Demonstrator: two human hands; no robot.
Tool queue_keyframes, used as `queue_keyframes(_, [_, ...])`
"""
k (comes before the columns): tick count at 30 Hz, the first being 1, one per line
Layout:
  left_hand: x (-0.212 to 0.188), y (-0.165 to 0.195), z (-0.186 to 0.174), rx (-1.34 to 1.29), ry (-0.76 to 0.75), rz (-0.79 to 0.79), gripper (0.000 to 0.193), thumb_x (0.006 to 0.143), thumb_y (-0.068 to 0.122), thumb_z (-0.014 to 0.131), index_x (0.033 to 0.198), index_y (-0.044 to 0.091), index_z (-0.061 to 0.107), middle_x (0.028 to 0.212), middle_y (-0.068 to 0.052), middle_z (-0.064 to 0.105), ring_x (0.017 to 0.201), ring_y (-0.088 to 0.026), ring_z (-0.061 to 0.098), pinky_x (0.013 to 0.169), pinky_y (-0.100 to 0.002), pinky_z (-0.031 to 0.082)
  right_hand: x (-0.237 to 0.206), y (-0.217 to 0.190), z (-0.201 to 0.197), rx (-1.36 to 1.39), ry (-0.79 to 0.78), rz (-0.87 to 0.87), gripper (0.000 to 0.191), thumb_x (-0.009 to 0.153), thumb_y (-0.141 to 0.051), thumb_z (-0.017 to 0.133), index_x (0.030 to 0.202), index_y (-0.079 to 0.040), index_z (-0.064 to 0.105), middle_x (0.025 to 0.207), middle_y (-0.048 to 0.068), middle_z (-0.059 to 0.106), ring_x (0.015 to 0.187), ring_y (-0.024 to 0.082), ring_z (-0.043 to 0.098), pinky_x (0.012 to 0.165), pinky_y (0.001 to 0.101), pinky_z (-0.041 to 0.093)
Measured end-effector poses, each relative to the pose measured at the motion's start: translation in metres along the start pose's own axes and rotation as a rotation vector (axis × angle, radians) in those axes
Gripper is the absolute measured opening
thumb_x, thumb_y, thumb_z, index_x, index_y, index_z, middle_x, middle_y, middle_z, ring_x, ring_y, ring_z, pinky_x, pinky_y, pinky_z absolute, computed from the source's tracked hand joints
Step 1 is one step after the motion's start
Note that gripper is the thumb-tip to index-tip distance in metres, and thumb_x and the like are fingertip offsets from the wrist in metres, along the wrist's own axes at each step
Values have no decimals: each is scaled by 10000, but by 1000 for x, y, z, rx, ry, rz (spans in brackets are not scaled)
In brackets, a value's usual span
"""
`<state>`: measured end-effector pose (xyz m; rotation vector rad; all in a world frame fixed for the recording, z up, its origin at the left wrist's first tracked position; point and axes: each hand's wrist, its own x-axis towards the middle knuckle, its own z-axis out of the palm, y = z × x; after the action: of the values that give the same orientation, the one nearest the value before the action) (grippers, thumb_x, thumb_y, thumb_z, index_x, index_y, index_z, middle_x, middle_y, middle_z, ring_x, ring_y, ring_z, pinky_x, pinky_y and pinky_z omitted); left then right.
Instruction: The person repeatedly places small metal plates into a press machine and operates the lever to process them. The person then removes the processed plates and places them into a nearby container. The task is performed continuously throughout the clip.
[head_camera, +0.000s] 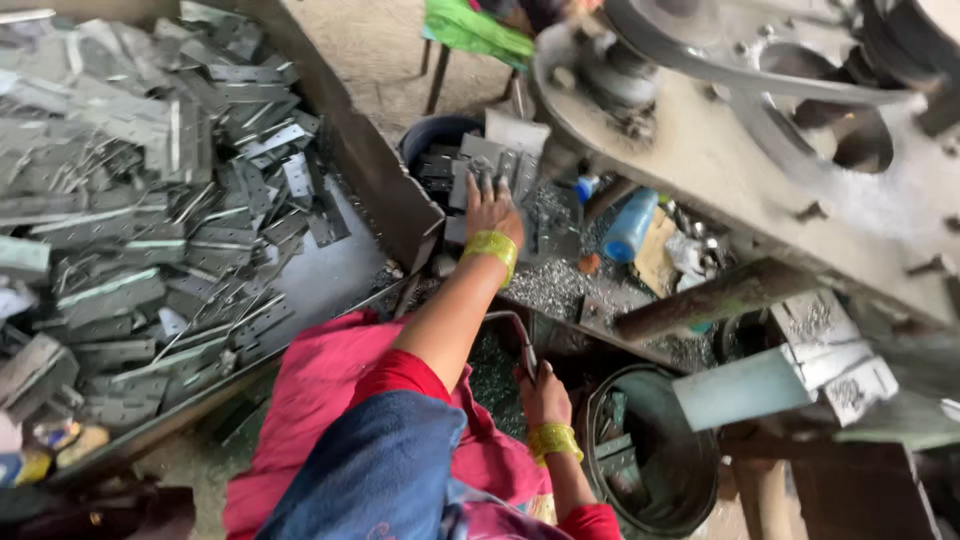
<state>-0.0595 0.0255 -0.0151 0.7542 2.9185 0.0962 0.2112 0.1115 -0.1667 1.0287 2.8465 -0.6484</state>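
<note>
Left hand: the left hand reaches forward, fingers curled over grey metal plates stacked in a dark tub, gripping the top ones.
Right hand: the right hand is closed around a bent metal handle near the lap.
Bangles: yellow, on both wrists.
Left side: a tray heaped with metal hinges.
Right side: a grey press; below it, a round bucket holding a few plates.
Centre: a blue bottle among metal shavings.

We count one sloped metal tray heaped with flat grey hinge plates; one workbench strewn with metal filings.
</note>
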Motion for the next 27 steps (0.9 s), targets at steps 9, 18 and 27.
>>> queue_keyframes(9, [-145, -85, 43, -491, 678, 435, 303, 869, 157, 666, 1158, 85, 719, 1284, -119, 686, 1336, -319, 528, 1217, -585, 267, 49, 25, -15, -153, -10, -170, 579, 927, -551, 587, 1189, -38, 648, 1078, 319, 699, 1016, 516, 670, 843, 581, 545])
queue_keyframes(18, [-283, -284, 65, -124, 536, -543, 335, 795, 180, 673, 1117, 95, 715, 1215, -126, 671, 1183, -321, 576, 1038, -539, 402, 30, -75, -143, -464, 314, -275, 432, 987, -496, 637, 1143, -101, 718, 830, 180, 762, 717, 349, 753, 636, 476, 557])
queue_keyframes(27, [-194, -289, 62, -17, 377, -815, 478, 961, 184, 491, 1424, 68, 520, 1574, -165, 415, 1408, -416, 360, 1044, -672, 353, 18, -131, -175, -498, 558, -307, 383, 1073, -516, 651, 1029, -152, 761, 832, 150, 760, 698, 326, 734, 630, 440, 521])
